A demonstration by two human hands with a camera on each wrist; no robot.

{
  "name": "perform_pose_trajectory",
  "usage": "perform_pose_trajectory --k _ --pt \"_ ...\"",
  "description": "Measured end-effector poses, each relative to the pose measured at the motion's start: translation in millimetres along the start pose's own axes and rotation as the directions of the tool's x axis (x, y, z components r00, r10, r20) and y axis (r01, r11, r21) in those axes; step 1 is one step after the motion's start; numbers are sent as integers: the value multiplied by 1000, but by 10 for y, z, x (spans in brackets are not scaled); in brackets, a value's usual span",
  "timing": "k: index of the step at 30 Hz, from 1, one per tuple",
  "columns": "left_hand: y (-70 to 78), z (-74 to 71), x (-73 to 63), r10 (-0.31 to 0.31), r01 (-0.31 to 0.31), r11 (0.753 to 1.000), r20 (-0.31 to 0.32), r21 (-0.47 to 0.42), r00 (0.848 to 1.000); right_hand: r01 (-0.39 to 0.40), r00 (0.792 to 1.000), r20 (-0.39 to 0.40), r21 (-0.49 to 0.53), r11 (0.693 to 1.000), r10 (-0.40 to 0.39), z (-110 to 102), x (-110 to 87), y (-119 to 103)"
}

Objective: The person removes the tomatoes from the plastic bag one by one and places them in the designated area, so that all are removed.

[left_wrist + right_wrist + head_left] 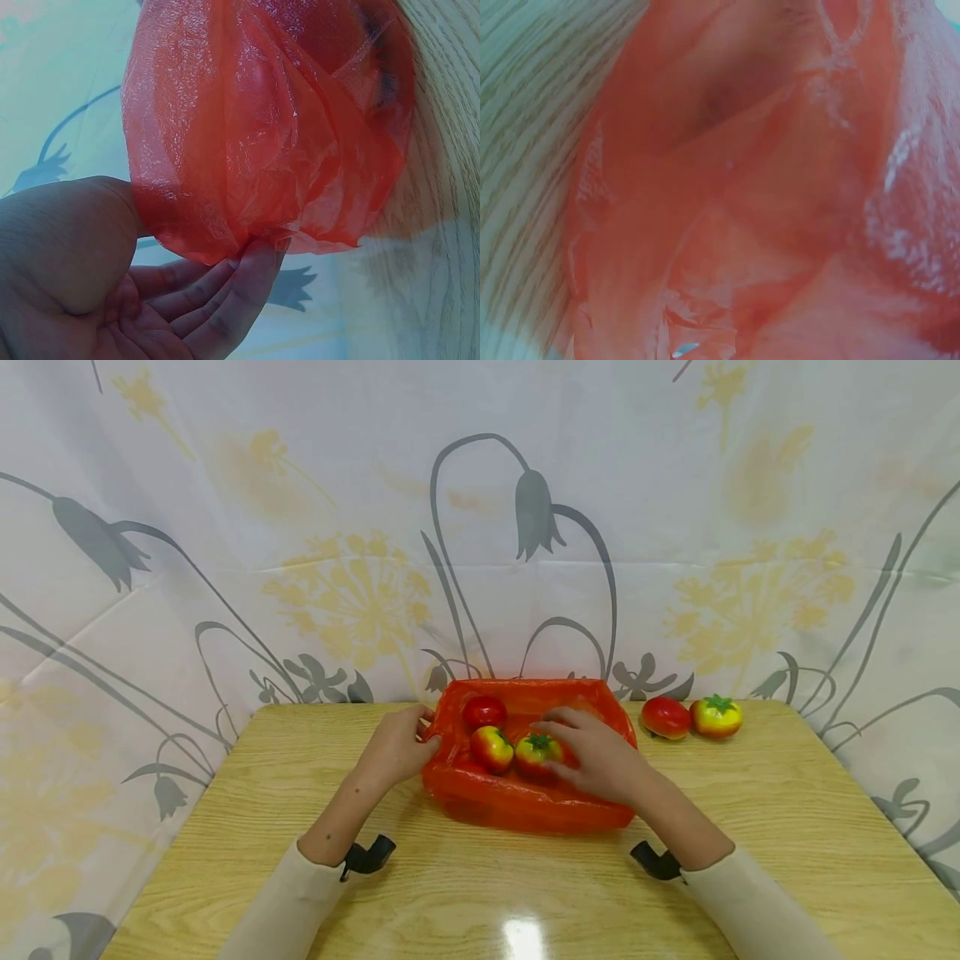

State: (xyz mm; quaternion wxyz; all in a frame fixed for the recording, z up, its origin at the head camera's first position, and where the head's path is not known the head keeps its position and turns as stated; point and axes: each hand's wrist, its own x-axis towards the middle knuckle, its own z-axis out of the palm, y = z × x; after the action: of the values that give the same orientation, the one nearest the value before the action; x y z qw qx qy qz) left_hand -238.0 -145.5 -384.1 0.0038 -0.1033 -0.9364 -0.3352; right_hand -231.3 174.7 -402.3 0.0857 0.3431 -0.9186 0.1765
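Observation:
A red see-through plastic bag (525, 810), its mouth spread wide, sits on the table toward the back. My left hand (401, 743) pinches its left rim; in the left wrist view the fingertips (259, 259) meet the bunched plastic (262, 150). Inside lie a red toy fruit (483, 713), a red-and-yellow one (491, 749) and a toy tomato with green leaves (534, 752). Over the bag's right half, my right hand (592, 752) has its fingers spread and bent around the tomato's right side. Red plastic (727, 195) fills the right wrist view, hiding that hand.
Right of the bag, near the table's back edge, lie a red toy fruit (666, 718) and a yellow-red one with green leaves (717, 717). A flower-patterned curtain (360, 527) hangs behind the wooden table (300, 793).

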Motion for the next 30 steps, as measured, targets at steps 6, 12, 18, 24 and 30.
perform_pose_trajectory --k 6,12,18,24,30 --pt "-3 0 3 0 0 1000 2 2 1000 -8 999 43 -5 1000 8 37 4 -2" --pt "0 1 7 1 -1 1000 3 1 1000 8 998 63 -16 1000 -7 59 8 -6" --pt "-6 4 16 0 0 1000 5 -1 1000 23 998 65 -14 1000 -22 81 11 0" --pt "-18 6 11 1 0 1000 10 -8 1000 26 997 76 1 1000 -26 82 16 -8" --pt "-15 2 3 -1 1 1000 7 -8 1000 22 996 83 11 1000 -23 90 24 -11"
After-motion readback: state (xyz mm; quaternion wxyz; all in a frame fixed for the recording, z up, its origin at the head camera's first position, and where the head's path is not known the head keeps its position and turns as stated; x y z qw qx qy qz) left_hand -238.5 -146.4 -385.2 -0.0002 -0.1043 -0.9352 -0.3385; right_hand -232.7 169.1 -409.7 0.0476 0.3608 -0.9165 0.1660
